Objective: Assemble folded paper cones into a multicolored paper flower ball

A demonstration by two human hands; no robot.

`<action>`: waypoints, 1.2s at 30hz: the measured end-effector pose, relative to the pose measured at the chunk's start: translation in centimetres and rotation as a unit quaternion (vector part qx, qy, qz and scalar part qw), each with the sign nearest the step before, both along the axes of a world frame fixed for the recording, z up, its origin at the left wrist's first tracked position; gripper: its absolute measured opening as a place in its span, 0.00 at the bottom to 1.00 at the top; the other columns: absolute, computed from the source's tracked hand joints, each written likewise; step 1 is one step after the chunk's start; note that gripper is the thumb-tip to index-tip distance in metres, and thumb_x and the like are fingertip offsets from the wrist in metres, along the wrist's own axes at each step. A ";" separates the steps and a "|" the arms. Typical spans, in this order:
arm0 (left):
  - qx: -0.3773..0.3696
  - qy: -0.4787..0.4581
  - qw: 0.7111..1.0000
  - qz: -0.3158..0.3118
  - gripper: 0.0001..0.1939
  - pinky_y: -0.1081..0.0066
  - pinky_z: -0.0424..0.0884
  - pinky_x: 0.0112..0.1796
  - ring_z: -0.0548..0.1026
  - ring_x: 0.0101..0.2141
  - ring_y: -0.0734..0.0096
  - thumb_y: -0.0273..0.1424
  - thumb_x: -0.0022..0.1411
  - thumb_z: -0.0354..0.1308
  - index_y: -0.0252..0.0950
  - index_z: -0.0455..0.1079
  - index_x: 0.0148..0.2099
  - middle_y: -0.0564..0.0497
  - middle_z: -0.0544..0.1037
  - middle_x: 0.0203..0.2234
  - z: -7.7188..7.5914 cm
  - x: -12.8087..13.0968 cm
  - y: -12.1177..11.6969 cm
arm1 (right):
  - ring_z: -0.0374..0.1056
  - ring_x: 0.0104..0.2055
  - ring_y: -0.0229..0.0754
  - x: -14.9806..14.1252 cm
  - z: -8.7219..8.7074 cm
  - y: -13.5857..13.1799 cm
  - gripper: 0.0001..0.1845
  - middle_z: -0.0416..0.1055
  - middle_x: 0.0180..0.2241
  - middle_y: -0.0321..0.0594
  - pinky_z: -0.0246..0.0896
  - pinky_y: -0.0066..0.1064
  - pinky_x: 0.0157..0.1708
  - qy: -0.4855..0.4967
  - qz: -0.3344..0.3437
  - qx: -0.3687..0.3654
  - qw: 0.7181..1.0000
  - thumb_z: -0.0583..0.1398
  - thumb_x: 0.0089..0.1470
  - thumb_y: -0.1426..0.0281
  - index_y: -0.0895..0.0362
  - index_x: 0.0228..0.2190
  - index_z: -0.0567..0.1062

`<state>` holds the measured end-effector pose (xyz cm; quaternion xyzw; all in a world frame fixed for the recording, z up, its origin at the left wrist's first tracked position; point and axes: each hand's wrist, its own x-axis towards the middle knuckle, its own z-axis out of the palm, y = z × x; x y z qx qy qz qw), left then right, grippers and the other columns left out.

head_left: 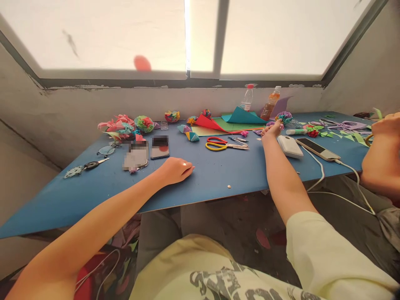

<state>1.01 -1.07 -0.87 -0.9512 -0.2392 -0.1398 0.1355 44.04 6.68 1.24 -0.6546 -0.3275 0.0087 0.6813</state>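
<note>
My left hand (178,170) rests on the blue table (206,183) with its fingers curled in, and nothing shows in it. Further back on the right, my right hand (272,130) reaches among small purple and pink paper pieces, fingers bent. Just behind it is a purple and teal paper flower ball (284,116); whether the fingers grip part of it is hidden. Scissors (223,144) with red and yellow handles lie between my hands, beside dark tweezers-like tools (238,139). A white power bank (290,146) sits right of my right wrist.
Paper flowers (120,125) and folded paper balls (172,116) line the back. Coloured sheets (243,116) lie before two bottles (246,98). Phones (160,148), glasses (108,150) and small scissors (90,164) are left. Another person's arm (383,158) and a cabled phone (318,149) are right.
</note>
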 end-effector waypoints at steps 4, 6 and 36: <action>-0.003 -0.002 1.000 0.000 0.21 0.70 0.48 0.22 0.68 0.20 0.71 0.34 0.66 0.41 0.35 0.65 0.24 0.49 0.71 0.17 0.0 0.0 0.0 | 0.68 0.35 0.35 0.1 -0.1 0.0 0.17 0.69 0.39 0.40 0.67 0.31 0.35 0.169 0.008 -0.042 0.985 0.55 0.60 0.60 0.60 0.43 0.69; -0.005 -0.003 1.000 -0.001 0.21 0.70 0.48 0.22 0.68 0.20 0.71 0.34 0.66 0.41 0.35 0.64 0.24 0.49 0.71 0.17 0.0 0.0 0.0 | 0.62 0.24 0.30 0.0 0.0 -0.1 0.20 0.66 0.27 0.34 0.62 0.26 0.26 0.209 0.006 -0.041 0.977 0.49 0.62 0.57 0.61 0.33 0.69; -0.006 0.005 1.000 0.007 0.20 0.70 0.46 0.22 0.68 0.21 0.71 0.34 0.66 0.43 0.35 0.65 0.24 0.49 0.72 0.18 0.1 0.1 -0.2 | 0.68 0.37 0.36 -0.9 0.5 -0.4 0.18 0.69 0.39 0.42 0.67 0.32 0.37 0.214 0.083 -0.055 0.972 0.54 0.60 0.60 0.62 0.42 0.70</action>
